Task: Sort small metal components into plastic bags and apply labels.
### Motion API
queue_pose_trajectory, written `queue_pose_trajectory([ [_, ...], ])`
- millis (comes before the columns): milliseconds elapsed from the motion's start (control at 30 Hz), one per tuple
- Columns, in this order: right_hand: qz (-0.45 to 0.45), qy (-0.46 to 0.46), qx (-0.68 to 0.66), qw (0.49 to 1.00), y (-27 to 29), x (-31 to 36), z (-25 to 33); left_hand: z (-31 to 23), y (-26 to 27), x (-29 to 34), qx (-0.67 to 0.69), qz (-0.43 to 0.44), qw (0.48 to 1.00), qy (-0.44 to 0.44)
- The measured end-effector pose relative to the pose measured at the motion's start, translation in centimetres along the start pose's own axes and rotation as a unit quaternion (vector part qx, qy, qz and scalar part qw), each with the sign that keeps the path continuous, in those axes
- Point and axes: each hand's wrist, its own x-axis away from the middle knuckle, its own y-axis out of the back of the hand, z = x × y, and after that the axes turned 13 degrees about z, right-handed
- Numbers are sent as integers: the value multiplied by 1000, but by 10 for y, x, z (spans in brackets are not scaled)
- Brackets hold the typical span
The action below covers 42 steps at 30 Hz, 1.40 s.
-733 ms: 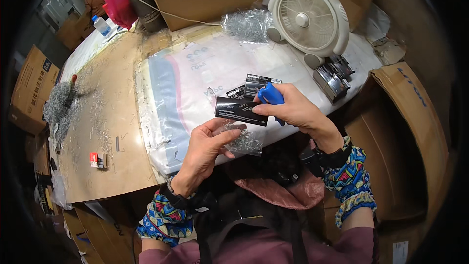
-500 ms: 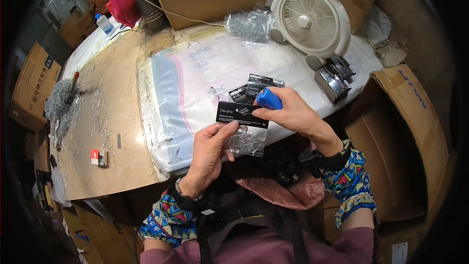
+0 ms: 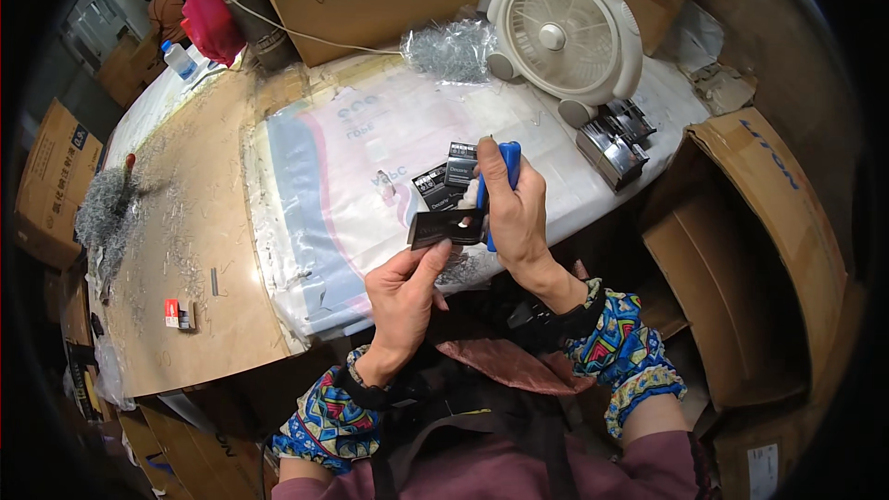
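My left hand (image 3: 402,294) pinches the lower edge of a black header card (image 3: 433,228) between thumb and fingers. Below the card hangs a clear plastic bag (image 3: 459,268), partly hidden by my hands; small thin pieces show inside it. A blue stapler (image 3: 510,159) is gripped upright in my right hand (image 3: 525,222), thumb along its side. Its lower part is against the right end of the card; whether its jaws are pressed together is hidden. Just beyond lie two finished-looking packs with black cards, a left pack (image 3: 433,188) and a right pack (image 3: 460,165).
A white fan (image 3: 560,32) stands at the back, near a stack of black cards (image 3: 613,150). A heap of metal pieces (image 3: 106,208) and a small red box (image 3: 176,313) lie on the left board. An open carton (image 3: 732,268) stands right.
My right hand has turned the stapler from lying over the card to upright at its right end. The card has tilted, its face now foreshortened. The whole view has shifted slightly.
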Motion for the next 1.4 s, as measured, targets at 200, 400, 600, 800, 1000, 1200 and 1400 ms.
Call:
queue_pose_trajectory([
  [200,-5,14,127,992,6,-1,-2,13,-13,2,-55,22,998,-12],
  [400,9,-4,50,999,9,15,6,16,-13,-5,-342,101,930,-90],
  [600,82,-124,65,987,47,7,-17,-19,-10,-32,-346,332,875,64],
  [800,174,-5,385,906,77,-58,-19,-29,67,-182,-354,149,923,27],
  [1000,168,85,511,839,61,-136,-46,2,97,-345,-276,8,961,-20],
  [1200,168,123,596,776,38,-192,-64,32,110,-436,-329,-24,944,3],
  [1400,121,144,657,730,47,-228,-82,18,60,-434,-342,2,935,98],
])
